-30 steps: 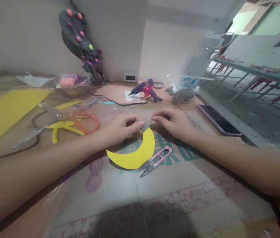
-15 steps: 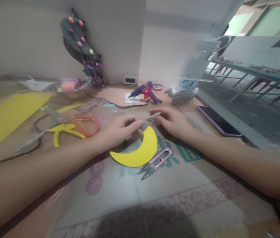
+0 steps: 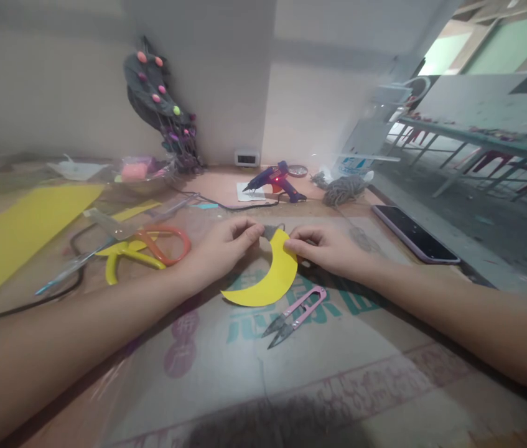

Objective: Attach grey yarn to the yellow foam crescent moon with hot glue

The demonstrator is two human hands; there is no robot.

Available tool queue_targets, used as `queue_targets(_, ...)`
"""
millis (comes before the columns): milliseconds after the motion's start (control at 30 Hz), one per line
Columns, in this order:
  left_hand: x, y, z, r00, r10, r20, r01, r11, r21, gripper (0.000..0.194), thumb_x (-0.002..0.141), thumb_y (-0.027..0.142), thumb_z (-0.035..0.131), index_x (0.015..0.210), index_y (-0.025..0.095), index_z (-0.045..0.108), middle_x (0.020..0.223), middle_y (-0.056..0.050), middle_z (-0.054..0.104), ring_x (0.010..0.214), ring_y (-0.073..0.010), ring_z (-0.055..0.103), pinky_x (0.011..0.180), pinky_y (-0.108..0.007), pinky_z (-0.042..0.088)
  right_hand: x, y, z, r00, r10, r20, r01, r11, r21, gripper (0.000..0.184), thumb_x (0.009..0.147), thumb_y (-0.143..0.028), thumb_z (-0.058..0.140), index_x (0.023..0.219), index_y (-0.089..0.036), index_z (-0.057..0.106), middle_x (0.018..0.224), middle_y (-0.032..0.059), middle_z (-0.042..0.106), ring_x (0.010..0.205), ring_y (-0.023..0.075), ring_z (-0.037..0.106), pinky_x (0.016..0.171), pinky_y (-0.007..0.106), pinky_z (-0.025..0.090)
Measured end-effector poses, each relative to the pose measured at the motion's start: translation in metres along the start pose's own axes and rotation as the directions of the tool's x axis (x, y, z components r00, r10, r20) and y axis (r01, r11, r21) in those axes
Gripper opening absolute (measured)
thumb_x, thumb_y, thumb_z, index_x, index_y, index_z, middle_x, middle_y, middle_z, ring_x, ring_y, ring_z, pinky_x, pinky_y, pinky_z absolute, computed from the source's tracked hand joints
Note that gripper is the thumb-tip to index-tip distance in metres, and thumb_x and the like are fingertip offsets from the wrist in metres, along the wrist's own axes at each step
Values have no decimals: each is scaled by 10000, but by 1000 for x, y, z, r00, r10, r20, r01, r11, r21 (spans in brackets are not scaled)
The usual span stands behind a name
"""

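The left hand (image 3: 231,247) pinches grey yarn (image 3: 269,233) at the upper tip of the yellow crescent cutout (image 3: 278,279), near the thread snips (image 3: 295,317); the right hand (image 3: 326,250) pinches its edge. Slack tension could loosen the yarn.

Found snips (image 3: 297,322) on cardboard (image 3: 226,367), nearer than crescent (image 3: 282,272); scissors (image 3: 151,247) left; phone (image 3: 415,233) right; glue gun (image 3: 270,178) far, left of yarn (image 3: 345,190).

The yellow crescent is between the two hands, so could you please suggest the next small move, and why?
Perhaps the right hand should draw the small grey loop snug against the yellow crescent: the loop appears to stand loose at the upper tip, the left hand pinches the grey-covered end, and the right thumb rests close by.
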State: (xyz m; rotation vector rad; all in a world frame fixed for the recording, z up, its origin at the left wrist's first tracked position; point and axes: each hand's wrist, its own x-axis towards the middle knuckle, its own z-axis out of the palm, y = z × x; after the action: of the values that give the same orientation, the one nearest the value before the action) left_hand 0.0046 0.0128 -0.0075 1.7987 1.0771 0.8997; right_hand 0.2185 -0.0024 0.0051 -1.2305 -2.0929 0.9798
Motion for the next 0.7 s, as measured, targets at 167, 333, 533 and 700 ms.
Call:
queue_targets(167, -2, 5, -1, 996, -76, 50, 77, 997, -21, 409, 826, 572, 538, 809, 170, 613, 734, -19, 644, 614, -133, 579, 507, -213, 425, -4, -5, 6, 1000, -1, -29, -1, 997, -79, 293, 901, -387, 486, 720, -173, 570, 621, -20, 520, 577, 107, 468, 536, 230, 365)
queue_targets(333, -3, 9, -2, 993, -93, 69, 91, 995, 29, 378, 812, 538, 571, 778, 165, 619, 656, 3, 619, 525, -107, 518, 463, -201, 391, -7, -7, 11, 998, -66, -1, 65, 983, -173, 265, 901, -365, 489, 727, -181, 569, 661, -9, 543, 621, 120, 479, 578, 240, 374)
queue_targets(533, 0, 1, 0, 999, -19, 42, 20, 999, -32, 318, 822, 442, 592, 967, 168, 662, 774, -22, 660, 577, -115, 547, 493, -211, 397, -3, -3, 8, 995, -69, -75, 51, 976, -210, 295, 911, -381, 461, 764, -170, 607, 672, 1, 573, 619, 123, 494, 572, 234, 377)
queue_targets(700, 1, 0, 1, 998, 42, 43, -39, 997, -73, 302, 810, 265, 577, 1087, 176, 656, 928, -49, 687, 753, -146, 610, 615, -232, 459, -1, -1, 6, 991, -70, -118, 38, 967, -251, 316, 912, -386, 458, 738, -166, 605, 649, -1, 573, 604, 120, 494, 557, 228, 366)
